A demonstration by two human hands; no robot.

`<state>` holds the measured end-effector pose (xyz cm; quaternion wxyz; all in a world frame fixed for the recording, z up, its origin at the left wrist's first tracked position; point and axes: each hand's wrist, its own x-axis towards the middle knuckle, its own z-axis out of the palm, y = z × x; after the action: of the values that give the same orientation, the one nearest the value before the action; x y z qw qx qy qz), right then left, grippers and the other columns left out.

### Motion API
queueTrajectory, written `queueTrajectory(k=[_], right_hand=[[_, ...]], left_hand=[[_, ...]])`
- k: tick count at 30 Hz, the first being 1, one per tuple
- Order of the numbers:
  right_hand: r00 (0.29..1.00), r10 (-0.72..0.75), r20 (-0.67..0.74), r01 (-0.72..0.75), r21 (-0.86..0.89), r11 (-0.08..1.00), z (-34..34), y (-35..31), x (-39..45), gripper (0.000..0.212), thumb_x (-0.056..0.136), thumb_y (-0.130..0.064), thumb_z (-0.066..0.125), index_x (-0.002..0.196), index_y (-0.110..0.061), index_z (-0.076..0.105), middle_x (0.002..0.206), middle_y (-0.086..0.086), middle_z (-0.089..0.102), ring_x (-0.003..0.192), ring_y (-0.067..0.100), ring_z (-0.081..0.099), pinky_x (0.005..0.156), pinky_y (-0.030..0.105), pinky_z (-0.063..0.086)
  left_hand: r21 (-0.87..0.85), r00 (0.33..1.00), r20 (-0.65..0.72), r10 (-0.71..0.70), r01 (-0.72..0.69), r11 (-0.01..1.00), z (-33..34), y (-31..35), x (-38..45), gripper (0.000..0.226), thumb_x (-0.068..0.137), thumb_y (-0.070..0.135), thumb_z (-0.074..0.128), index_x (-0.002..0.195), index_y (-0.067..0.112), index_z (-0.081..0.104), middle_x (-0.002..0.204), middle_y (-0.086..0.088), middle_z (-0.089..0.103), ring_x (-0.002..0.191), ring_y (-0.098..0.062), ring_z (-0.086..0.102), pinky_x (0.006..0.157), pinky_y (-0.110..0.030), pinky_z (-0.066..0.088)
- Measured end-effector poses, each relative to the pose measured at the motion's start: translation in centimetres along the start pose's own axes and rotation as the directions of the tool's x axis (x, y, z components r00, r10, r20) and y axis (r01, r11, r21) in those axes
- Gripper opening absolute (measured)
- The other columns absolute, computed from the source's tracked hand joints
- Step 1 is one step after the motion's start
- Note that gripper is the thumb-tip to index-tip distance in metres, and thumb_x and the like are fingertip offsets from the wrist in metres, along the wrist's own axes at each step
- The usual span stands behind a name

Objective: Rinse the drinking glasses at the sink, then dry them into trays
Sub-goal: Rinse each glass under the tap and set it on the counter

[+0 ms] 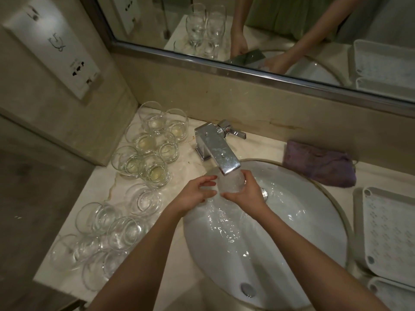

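Observation:
A clear drinking glass (230, 183) sits directly under the chrome faucet (216, 148), with water pouring over it into the white sink (292, 221). My right hand (246, 190) grips the glass from the right and below. My left hand (197, 193) is at the glass's left side, fingers spread and touching it. Several more glasses (143, 149) stand on the marble counter to the left, the far ones holding yellowish liquid, the near ones (107, 234) clear. A white perforated tray (390, 234) lies right of the sink.
A folded purple cloth (318, 167) lies on the counter behind the sink at right. A second tray (390, 292) sits at the lower right corner. A mirror (269, 30) runs along the back wall; a socket panel (56, 46) is on the left wall.

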<state>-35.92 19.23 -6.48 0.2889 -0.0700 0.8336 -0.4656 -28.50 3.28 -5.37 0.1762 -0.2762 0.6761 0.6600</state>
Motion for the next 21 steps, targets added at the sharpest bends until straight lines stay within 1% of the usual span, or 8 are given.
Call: queueTrajectory(k=[4, 7, 9, 11, 13, 16, 20, 21], right_hand=[[1.0, 0.015, 0.02, -0.015, 0.022, 1.0, -0.4, -0.5, 0.1, 0.069, 0.064, -0.014, 0.087, 0.118, -0.021, 0.045, 0.106, -0.003, 0.058, 0.093, 0.012, 0.059, 0.072, 0.017, 0.045], [0.999, 0.027, 0.038, -0.029, 0.049, 0.998, -0.3, -0.8, 0.0, 0.066, 0.063, -0.015, 0.087, 0.114, -0.025, 0.046, 0.1, -0.007, 0.06, 0.086, 0.008, 0.059, 0.068, 0.018, 0.047], [0.996, 0.028, 0.09, -0.033, 0.048, 0.998, -0.1, -0.9, 0.0, 0.065, 0.062, -0.016, 0.087, 0.114, -0.026, 0.049, 0.102, -0.005, 0.062, 0.087, 0.01, 0.061, 0.069, 0.023, 0.049], [0.989, 0.034, 0.145, -0.048, 0.096, 0.994, 0.0, -1.0, -0.2, 0.061, 0.066, -0.014, 0.085, 0.116, -0.024, 0.052, 0.103, -0.005, 0.062, 0.086, 0.008, 0.061, 0.069, 0.021, 0.049], [0.977, 0.034, 0.211, -0.072, 0.175, 0.982, -0.5, -1.0, -0.1, 0.054, 0.072, -0.013, 0.082, 0.118, -0.022, 0.054, 0.109, -0.003, 0.063, 0.089, 0.008, 0.063, 0.075, 0.021, 0.051], [0.955, 0.047, 0.294, -0.141, 0.308, 0.941, -1.6, -0.5, 0.1, 0.04, 0.082, -0.013, 0.073, 0.117, -0.025, 0.058, 0.122, -0.002, 0.061, 0.103, 0.012, 0.063, 0.09, 0.032, 0.051], [0.954, 0.102, 0.282, -0.209, 0.38, 0.901, -2.7, 0.2, 0.2, 0.043, 0.086, -0.021, 0.069, 0.126, -0.025, 0.055, 0.129, -0.004, 0.059, 0.116, 0.013, 0.059, 0.096, 0.036, 0.048], [0.952, 0.112, 0.283, -0.22, 0.385, 0.896, -2.8, 0.4, 0.2, 0.042, 0.086, -0.021, 0.069, 0.125, -0.026, 0.054, 0.128, -0.005, 0.059, 0.116, 0.013, 0.059, 0.097, 0.036, 0.048]], left_hand=[[0.046, 0.997, 0.076, 0.009, -0.013, 0.999, 0.1, -0.8, 0.1, 0.066, 0.085, -0.004, 0.065, 0.141, 0.021, 0.041, 0.13, -0.004, 0.052, 0.1, -0.011, 0.058, 0.083, -0.019, 0.048], [0.102, 0.988, 0.088, 0.129, -0.137, 0.985, 1.0, -1.3, 0.6, 0.087, 0.07, 0.003, 0.08, 0.138, 0.032, 0.034, 0.144, -0.004, 0.041, 0.121, -0.013, 0.05, 0.096, -0.02, 0.045], [0.086, 0.98, 0.024, 0.199, -0.2, 0.976, 1.9, -1.5, 0.9, 0.092, 0.053, 0.02, 0.086, 0.128, 0.042, 0.038, 0.137, -0.001, 0.049, 0.123, -0.014, 0.052, 0.099, -0.028, 0.046], [0.028, 0.977, -0.065, 0.205, -0.203, 0.979, 2.4, -2.0, 1.1, 0.09, 0.044, 0.027, 0.086, 0.121, 0.042, 0.042, 0.129, -0.001, 0.055, 0.118, -0.016, 0.056, 0.095, -0.035, 0.05], [-0.022, 0.98, -0.104, 0.17, -0.173, 0.985, 2.6, -2.2, 1.0, 0.089, 0.043, 0.027, 0.086, 0.12, 0.036, 0.043, 0.122, -0.002, 0.058, 0.111, -0.017, 0.06, 0.089, -0.036, 0.054], [-0.05, 0.983, -0.152, 0.104, -0.113, 0.992, 2.5, -2.8, 0.9, 0.095, 0.042, 0.032, 0.087, 0.125, 0.021, 0.041, 0.117, -0.003, 0.059, 0.107, -0.019, 0.062, 0.087, -0.038, 0.056], [0.204, 0.972, -0.182, 0.152, -0.114, 0.972, 3.2, -2.9, 0.7, 0.094, 0.049, 0.031, 0.085, 0.132, 0.021, 0.04, 0.12, 0.003, 0.055, 0.107, -0.013, 0.056, 0.089, -0.033, 0.052], [0.213, 0.968, -0.202, 0.15, -0.106, 0.971, 3.5, -2.9, 0.5, 0.096, 0.049, 0.032, 0.085, 0.134, 0.022, 0.041, 0.12, 0.006, 0.055, 0.108, -0.011, 0.056, 0.09, -0.031, 0.051]])
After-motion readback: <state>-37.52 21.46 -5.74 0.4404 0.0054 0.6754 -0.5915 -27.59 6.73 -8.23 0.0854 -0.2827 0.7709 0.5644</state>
